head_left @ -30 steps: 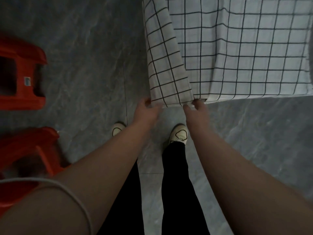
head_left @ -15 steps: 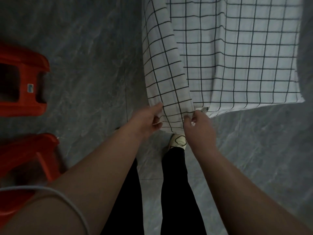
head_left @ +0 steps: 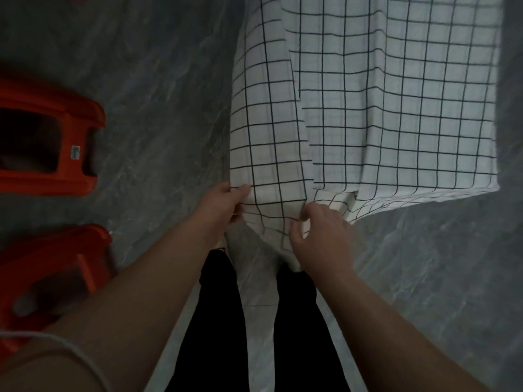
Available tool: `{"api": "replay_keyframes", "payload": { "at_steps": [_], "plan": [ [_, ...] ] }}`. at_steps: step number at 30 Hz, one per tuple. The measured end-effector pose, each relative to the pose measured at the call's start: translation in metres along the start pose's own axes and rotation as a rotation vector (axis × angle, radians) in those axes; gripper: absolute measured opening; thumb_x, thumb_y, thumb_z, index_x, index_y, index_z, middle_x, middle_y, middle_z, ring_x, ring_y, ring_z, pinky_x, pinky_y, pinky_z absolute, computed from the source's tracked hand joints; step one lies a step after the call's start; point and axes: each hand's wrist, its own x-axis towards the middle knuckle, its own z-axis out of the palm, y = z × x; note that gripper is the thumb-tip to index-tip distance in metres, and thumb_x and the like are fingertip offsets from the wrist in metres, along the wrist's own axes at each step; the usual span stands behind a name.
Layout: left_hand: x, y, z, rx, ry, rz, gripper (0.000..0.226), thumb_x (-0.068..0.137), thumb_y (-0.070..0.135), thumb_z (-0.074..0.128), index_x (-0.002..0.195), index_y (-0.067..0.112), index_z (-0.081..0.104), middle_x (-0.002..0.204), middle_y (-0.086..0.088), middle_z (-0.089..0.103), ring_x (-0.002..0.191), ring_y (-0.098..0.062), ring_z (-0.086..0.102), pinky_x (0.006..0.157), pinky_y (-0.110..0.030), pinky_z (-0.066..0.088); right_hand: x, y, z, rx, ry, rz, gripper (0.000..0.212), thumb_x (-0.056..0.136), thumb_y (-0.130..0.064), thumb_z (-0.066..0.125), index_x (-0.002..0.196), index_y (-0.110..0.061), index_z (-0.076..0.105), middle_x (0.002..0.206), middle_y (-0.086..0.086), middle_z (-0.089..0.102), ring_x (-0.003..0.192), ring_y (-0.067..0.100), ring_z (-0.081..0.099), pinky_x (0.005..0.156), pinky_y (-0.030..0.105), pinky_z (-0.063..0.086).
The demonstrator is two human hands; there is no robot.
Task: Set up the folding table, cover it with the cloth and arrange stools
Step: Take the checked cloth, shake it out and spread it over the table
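Cloth [head_left: 382, 108], white with a black grid, already lies spread over the bench and fills the upper right of my view; the bench top itself is hidden under it, so I judge the folding bench to be standing only from the flat way the fabric lies and the way its edges drop. At the near corner the fabric hangs in a long flap. My left hand [head_left: 223, 206] pinches the left edge of that flap, thumb and fingers closed on it. My right hand [head_left: 319, 236] sits at the lower right of the flap with its fingers curled; they seem to hold the fabric, though the exact contact is hard to make out. The hem just right of the corner is folded under and bunched, so I judge the covering step nearly done but not finished: this corner needs straightening.

Two red plastic stools, one farther off [head_left: 48, 142] and one nearer [head_left: 51, 267], stand on the grey stone floor [head_left: 158, 80] at my left, well apart from the bench. Arranging them looks untouched, and that is what remains after the corner.
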Motion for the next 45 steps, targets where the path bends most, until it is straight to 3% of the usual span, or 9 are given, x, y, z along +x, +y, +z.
{"api": "replay_keyframes", "payload": {
  "at_steps": [7,10,13,19,27,31,34,40,45],
  "plan": [
    [0.024,-0.006,-0.023,0.119,0.092,0.049,0.015,0.099,0.024,0.061,0.093,0.01,0.06,0.072,-0.003,0.056,0.062,-0.011,0.053,0.051,-0.019,0.048,0.001,-0.008,0.031,0.197,-0.056,0.001,0.026,0.087,-0.017,0.06,0.113,-0.017,0.061,0.118,-0.002,0.057,0.113,0.019,0.049,0.1,0.044,0.045],
    [0.036,-0.01,-0.028,0.176,0.108,0.057,0.02,0.098,0.026,0.062,0.1,0.005,0.062,0.079,-0.006,0.06,0.07,-0.014,0.058,0.061,-0.022,0.055,0.022,-0.008,0.035,0.221,-0.019,-0.035,0.053,0.089,-0.004,0.055,0.141,-0.012,0.051,0.151,0.004,0.043,0.142,0.018,0.031,0.121,0.035,0.026],
    [0.044,-0.012,-0.028,0.188,0.115,0.063,0.015,0.096,0.026,0.064,0.089,0.014,0.062,0.081,-0.005,0.062,0.075,-0.016,0.061,0.077,-0.033,0.057,0.055,-0.006,0.036,0.063,-0.06,-0.071,0.07,0.092,-0.003,0.047,0.158,-0.013,0.025,0.167,0.004,0.017,0.154,0.018,0.006,0.122,0.027,0.004],
    [0.053,-0.013,-0.037,0.178,0.17,0.07,0.014,0.097,0.028,0.063,0.097,0.014,0.062,0.085,-0.001,0.061,0.072,-0.013,0.059,0.085,-0.036,0.056,0.079,0.009,0.038,-0.13,-0.149,-0.138,0.089,0.085,0.0,0.045,0.161,-0.016,0.002,0.169,-0.001,-0.008,0.154,0.015,-0.013,0.119,0.026,-0.01],
    [0.075,-0.013,-0.048,0.342,0.244,0.036,0.026,0.09,0.036,0.068,0.106,0.016,0.066,0.115,-0.01,0.068,0.109,-0.03,0.063,0.101,-0.041,0.051,0.077,0.009,0.044,-0.19,-0.158,-0.137,0.098,0.08,-0.004,0.051,0.161,-0.015,-0.003,0.168,0.001,-0.012,0.153,0.018,-0.017,0.124,0.033,-0.006],
    [0.068,-0.012,-0.029,0.682,0.362,0.134,0.077,0.087,0.03,0.071,0.15,0.009,0.033,0.15,-0.017,0.041,0.136,-0.034,0.04,0.114,-0.037,0.032,0.074,0.003,0.046,-0.146,-0.092,-0.128,0.097,0.078,-0.002,0.052,0.161,-0.014,0.004,0.169,0.006,-0.002,0.155,0.022,-0.009,0.126,0.043,0.003],
    [0.05,-0.009,-0.003,0.807,0.252,0.374,0.078,0.09,0.017,0.063,0.156,0.014,0.023,0.16,-0.014,0.024,0.146,-0.03,0.025,0.121,-0.037,0.02,0.072,0.003,0.047,-0.183,-0.147,-0.194,0.096,0.082,-0.005,0.052,0.161,-0.016,-0.001,0.169,0.002,-0.007,0.154,0.018,-0.013,0.126,0.041,0.001],
    [0.03,-0.005,0.056,0.573,-0.079,0.398,0.065,0.098,0.014,0.055,0.156,0.021,0.028,0.154,0.003,0.04,0.14,-0.011,0.038,0.104,-0.015,0.025,0.072,0.007,0.038,-0.09,-0.16,-0.218,0.094,0.08,0.002,0.054,0.161,-0.016,0.01,0.168,-0.002,0.003,0.153,0.009,-0.008,0.126,0.033,0.002],
    [0.041,-0.007,0.085,0.359,-0.055,0.264,0.059,0.08,0.051,0.058,0.135,0.031,0.055,0.129,0.013,0.064,0.118,-0.008,0.06,0.106,-0.038,0.047,0.076,0.027,0.025,-0.104,-0.005,-0.105,0.083,0.085,-0.003,0.051,0.16,-0.009,0.015,0.168,0.008,0.009,0.155,0.019,0.0,0.126,0.035,0.002]
  ]
}}
